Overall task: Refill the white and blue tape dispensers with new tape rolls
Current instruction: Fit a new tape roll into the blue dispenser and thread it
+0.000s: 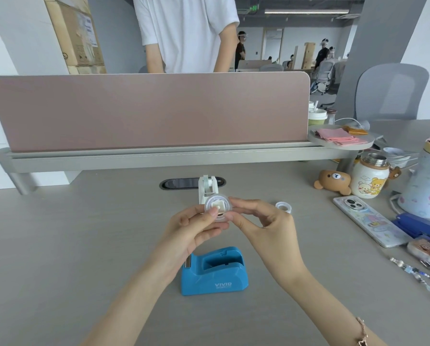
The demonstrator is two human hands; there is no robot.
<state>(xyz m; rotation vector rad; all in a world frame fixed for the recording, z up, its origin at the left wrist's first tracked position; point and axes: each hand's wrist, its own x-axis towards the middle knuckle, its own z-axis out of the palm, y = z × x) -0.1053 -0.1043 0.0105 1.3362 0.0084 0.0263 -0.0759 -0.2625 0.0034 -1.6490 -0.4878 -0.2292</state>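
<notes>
Both hands, left hand (196, 224) and right hand (261, 221), pinch a clear tape roll (217, 208) with what looks like a white core fitted, blue dispenser (215, 270) below the grip, white dispenser (208, 187) just behind.

**What Else Sits Around Our Desk**

We see a pale grey desk (59, 245) with a dusty-pink divider panel (146, 111) along its far edge, and a dark oval cable port (179, 183) just below it. Behind the panel stands a person in a white T-shirt (184, 31), beside a tall cardboard box (76, 33). On our right we find a brown bear figurine (333, 184) touching a bear-print flask (368, 178), a phone (368, 221) lying camera-side up in a decorated case, a dark blue stapler (418, 227) and a beaded strap (418, 273). Pink cloths (336, 136) lie folded on a round shelf (366, 143), near a green-lidded cup (317, 117). A grey office chair (393, 93) stands beyond.
</notes>
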